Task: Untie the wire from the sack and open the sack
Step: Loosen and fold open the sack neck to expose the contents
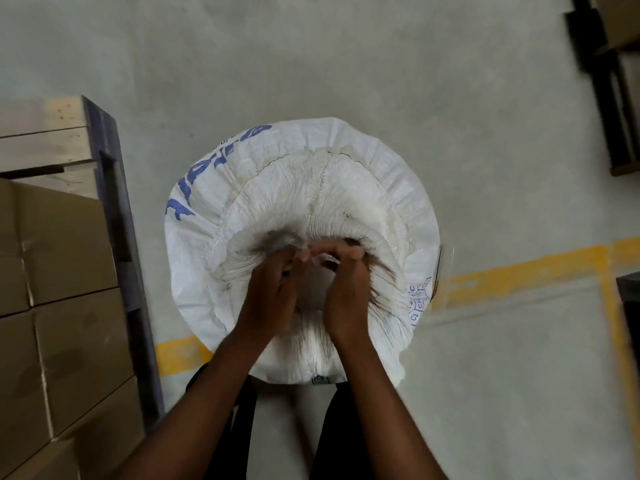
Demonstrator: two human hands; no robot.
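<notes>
White woven plastic, the sack stands full on the floor across the yellow line; it looks heavy, with a soft, crinkly neck. Your left hand and right hand pinch the gathered neck; the wire I cannot see.

Single head-worn view, looking almost straight down.

The wide-angle camera sits above the person's forearms and faces the concrete floor, close enough that the white sack fills the centre of the picture and both hands meet just below mid-frame. Stacked cardboard boxes bend along the left edge, a yellow floor line crosses at right. There is no second view.
</notes>
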